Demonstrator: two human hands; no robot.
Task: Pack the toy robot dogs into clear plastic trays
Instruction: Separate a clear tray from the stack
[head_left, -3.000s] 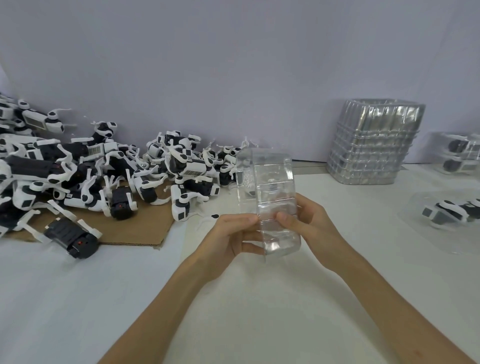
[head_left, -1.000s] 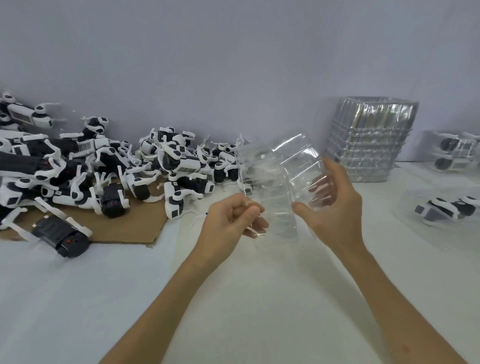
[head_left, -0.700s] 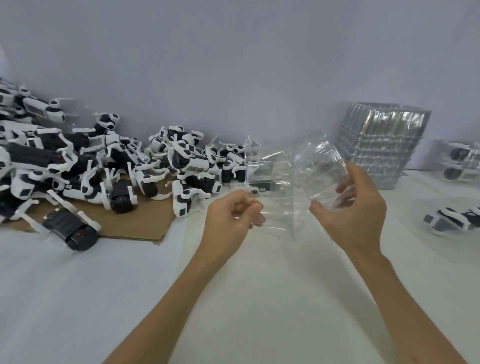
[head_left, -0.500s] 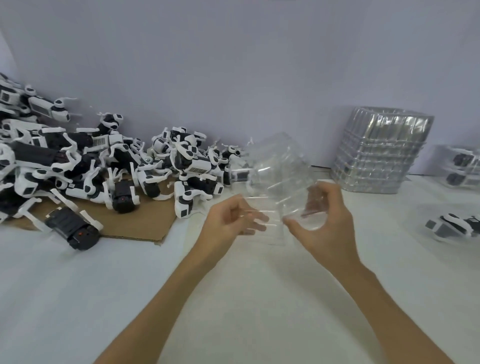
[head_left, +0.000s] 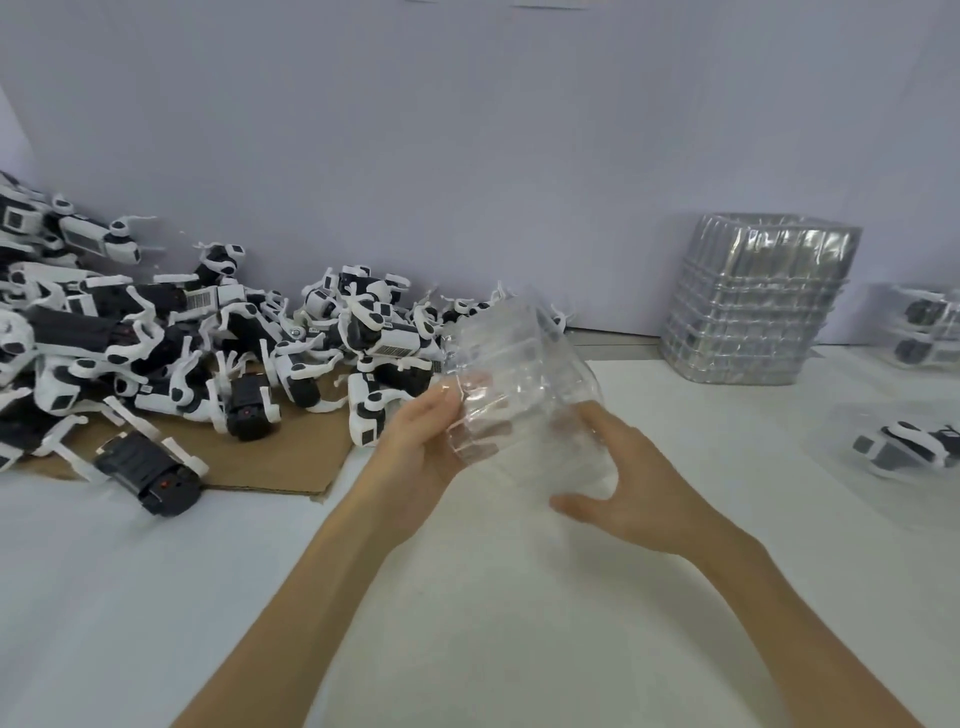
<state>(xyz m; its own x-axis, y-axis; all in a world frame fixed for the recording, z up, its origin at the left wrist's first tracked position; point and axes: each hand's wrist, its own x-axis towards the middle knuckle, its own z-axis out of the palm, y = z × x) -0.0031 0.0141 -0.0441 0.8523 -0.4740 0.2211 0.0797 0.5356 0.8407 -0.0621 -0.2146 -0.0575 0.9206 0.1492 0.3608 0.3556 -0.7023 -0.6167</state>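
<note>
**One clear tray held in two hands above the table**

Head view. There is one clear plastic tray (head_left: 522, 387) in the hands, as far as the glare lets me tell; it is held tilted above the middle of the white table (head_left: 467, 623), its ribbed compartments empty. The left hand (head_left: 415, 457) grips the tray's left edge, with fingers curled behind the plastic and showing through it. The right hand (head_left: 628, 488) cups the tray's lower right side, thumb spread out below it and fingers wrapped behind. The tray sits between the two hands, touching both.

Toward the table's far left corner lies a heap of black-and-white toy robot dogs (head_left: 208, 353), too tangled to count, reaching off the left edge of the frame. It rests partly on one sheet of brown cardboard (head_left: 291, 457). The heap's nearest dogs are just behind the left hand.

Toward the far right, against the wall, stands one stack of empty trays (head_left: 753, 306), well apart from the hands. At the table's right edge one packed dog (head_left: 904, 449) lies in a clear tray. Behind it, in the far right corner, are at least two more packed trays (head_left: 930, 332), one on the other.
</note>
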